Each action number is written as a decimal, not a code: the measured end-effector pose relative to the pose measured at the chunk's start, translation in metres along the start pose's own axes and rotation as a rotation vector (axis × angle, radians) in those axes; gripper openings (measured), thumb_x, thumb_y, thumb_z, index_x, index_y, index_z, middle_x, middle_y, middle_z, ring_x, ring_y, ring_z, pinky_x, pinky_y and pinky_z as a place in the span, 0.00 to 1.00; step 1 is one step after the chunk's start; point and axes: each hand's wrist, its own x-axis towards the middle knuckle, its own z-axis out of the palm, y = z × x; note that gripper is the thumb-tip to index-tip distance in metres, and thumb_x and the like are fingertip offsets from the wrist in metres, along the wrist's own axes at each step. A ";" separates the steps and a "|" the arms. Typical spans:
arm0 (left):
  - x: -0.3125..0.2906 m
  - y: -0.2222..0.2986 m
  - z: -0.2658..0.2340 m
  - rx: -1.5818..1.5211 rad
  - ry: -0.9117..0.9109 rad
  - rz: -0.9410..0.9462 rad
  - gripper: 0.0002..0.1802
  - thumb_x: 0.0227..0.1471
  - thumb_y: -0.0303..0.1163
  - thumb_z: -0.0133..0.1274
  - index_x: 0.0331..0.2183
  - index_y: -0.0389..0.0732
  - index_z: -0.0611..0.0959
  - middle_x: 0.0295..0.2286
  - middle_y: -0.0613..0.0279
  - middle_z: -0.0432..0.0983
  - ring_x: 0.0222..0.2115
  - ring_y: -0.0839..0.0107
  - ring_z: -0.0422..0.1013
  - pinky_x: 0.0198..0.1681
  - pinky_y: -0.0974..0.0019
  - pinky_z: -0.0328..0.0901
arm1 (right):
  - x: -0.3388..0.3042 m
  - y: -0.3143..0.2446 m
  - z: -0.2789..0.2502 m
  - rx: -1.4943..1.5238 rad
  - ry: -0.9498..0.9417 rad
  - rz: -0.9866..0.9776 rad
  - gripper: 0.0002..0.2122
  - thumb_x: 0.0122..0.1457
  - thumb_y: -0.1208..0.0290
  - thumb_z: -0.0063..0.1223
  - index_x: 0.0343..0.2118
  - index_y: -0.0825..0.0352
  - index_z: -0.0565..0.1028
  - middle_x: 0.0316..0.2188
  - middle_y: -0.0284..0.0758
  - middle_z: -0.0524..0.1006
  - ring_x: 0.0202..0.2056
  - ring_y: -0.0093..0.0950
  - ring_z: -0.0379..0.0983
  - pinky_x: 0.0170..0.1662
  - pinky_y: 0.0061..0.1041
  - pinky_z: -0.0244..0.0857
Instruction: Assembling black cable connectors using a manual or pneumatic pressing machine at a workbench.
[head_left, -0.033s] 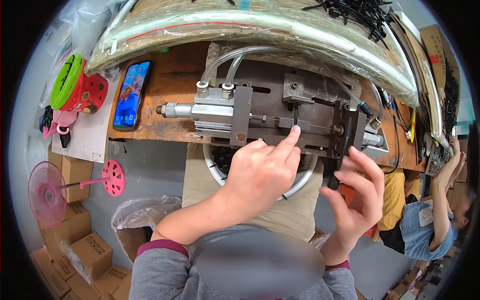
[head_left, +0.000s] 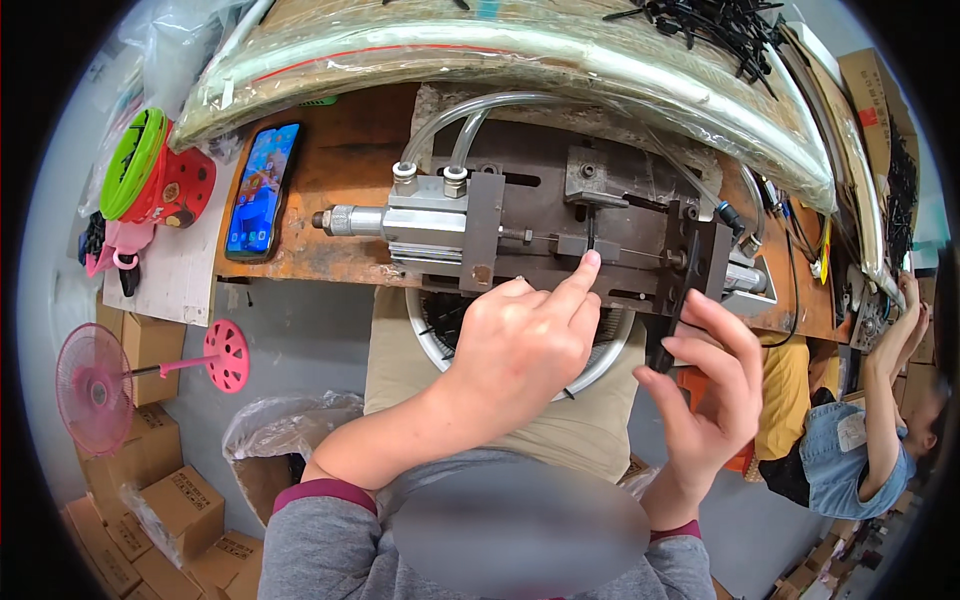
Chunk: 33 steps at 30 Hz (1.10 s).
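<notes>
My left hand [head_left: 530, 335] reaches to the metal fixture with its index finger stretched out and the other fingers curled in. That fingertip presses on the lower end of a thin black strip [head_left: 591, 228], which lies across a small grey block [head_left: 572, 245]. Its thumb is out of sight. My right hand [head_left: 715, 375] is at the fixture's right end, fingers and thumb bent around the lower end of a black lever [head_left: 685, 300]. Silver air cylinders sit at both ends of the fixture, the left cylinder [head_left: 425, 222] fed by clear hoses [head_left: 470, 103].
A phone [head_left: 262, 195] lies left on the wooden bench, near a red and green bucket [head_left: 140, 175]. Black pieces are heaped on a plastic-wrapped shelf [head_left: 500, 50]. A white-rimmed basket [head_left: 425, 345] sits at my lap. A pink fan [head_left: 95, 385], cartons [head_left: 180, 510] and a co-worker [head_left: 860, 455] flank me.
My right hand has shifted slightly left and up, and the lower end of the black lever has swung left with it. The left hand stays in place.
</notes>
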 end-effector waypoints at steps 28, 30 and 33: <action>-0.080 -0.021 0.043 -0.421 -0.371 -0.061 0.20 0.44 0.38 0.62 0.41 0.43 0.81 0.48 0.65 0.73 0.29 0.62 0.77 0.30 0.63 0.72 | 0.053 0.005 0.022 -0.277 -0.406 -0.234 0.16 0.41 0.70 0.69 0.34 0.66 0.77 0.41 0.36 0.80 0.18 0.24 0.71 0.24 0.20 0.66; -0.083 -0.023 0.039 -0.429 -0.317 -0.063 0.28 0.45 0.40 0.62 0.49 0.46 0.77 0.49 0.63 0.73 0.29 0.62 0.77 0.30 0.65 0.73 | 0.098 0.012 0.009 -0.127 -0.225 -0.098 0.08 0.50 0.70 0.61 0.32 0.66 0.77 0.30 0.35 0.79 0.24 0.23 0.75 0.26 0.22 0.67; -0.084 -0.023 0.030 -0.428 -0.294 -0.038 0.28 0.45 0.40 0.62 0.49 0.46 0.77 0.49 0.63 0.73 0.29 0.63 0.77 0.30 0.66 0.73 | 0.188 0.063 -0.024 -0.403 0.115 -0.196 0.09 0.53 0.78 0.56 0.37 0.62 0.79 0.33 0.26 0.81 0.29 0.18 0.72 0.29 0.18 0.64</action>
